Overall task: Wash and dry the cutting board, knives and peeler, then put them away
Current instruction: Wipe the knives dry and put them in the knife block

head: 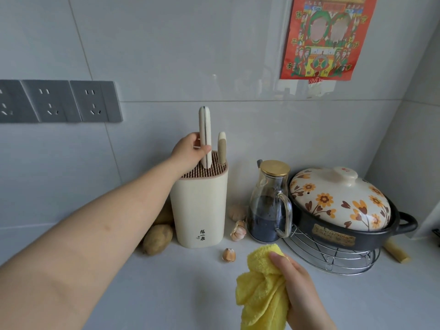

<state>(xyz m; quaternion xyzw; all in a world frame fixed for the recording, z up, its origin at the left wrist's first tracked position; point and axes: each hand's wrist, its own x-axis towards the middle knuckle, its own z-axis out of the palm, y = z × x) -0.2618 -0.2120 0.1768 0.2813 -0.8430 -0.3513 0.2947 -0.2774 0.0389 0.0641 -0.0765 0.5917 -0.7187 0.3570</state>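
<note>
The far knife block point(200, 206) looks matt and smooth; the near yellow cloth point(262, 287) is fluffy. To the right stand a clear glass jug point(266, 210), a glossy glazed pot lid point(333, 198) and a shiny wire rack point(333, 260).

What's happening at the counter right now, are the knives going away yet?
The left hand grips the tall knife handle, whose lower end sits down in the slots of the knife block. A shorter handle stands in the block beside it. The right hand holds a bunched yellow cloth above the counter. Putting away looks under way. The cutting board and peeler are not in view.
</note>
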